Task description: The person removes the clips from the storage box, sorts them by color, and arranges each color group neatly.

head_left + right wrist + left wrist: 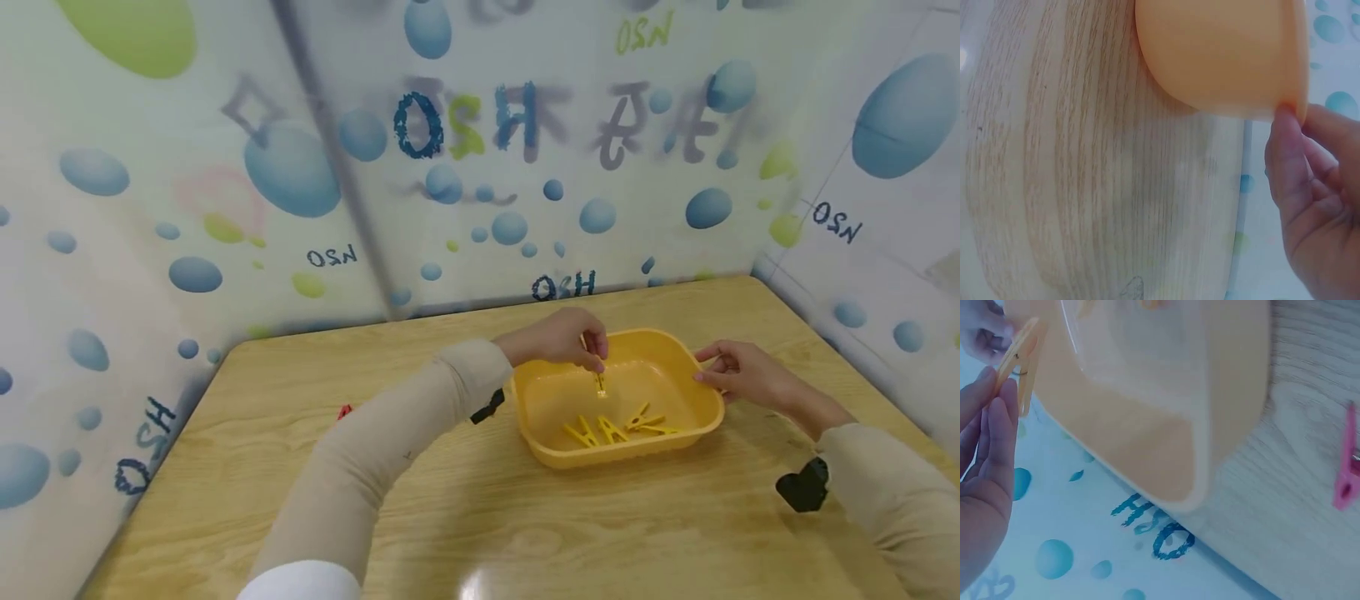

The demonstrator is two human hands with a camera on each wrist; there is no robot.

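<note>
Over the yellow plastic basin (540, 400), my left hand (562, 337) pinches a yellow clothespin (600, 384) between thumb and fingers. The same clothespin (1019, 365) shows close up in the left wrist view. Several more yellow clothespins (612, 430) lie on the basin floor near its front wall. My right hand (757, 379) pinches the basin's right rim, the thumb on one side and fingers on the other, as the right wrist view shows at the basin edge (1229, 56).
A red clothespin (344, 412) lies on the wooden table (495, 533) left of the basin, partly hidden by the left sleeve. It looks pink in the left wrist view. A patterned sheet (480, 242) rises behind the table.
</note>
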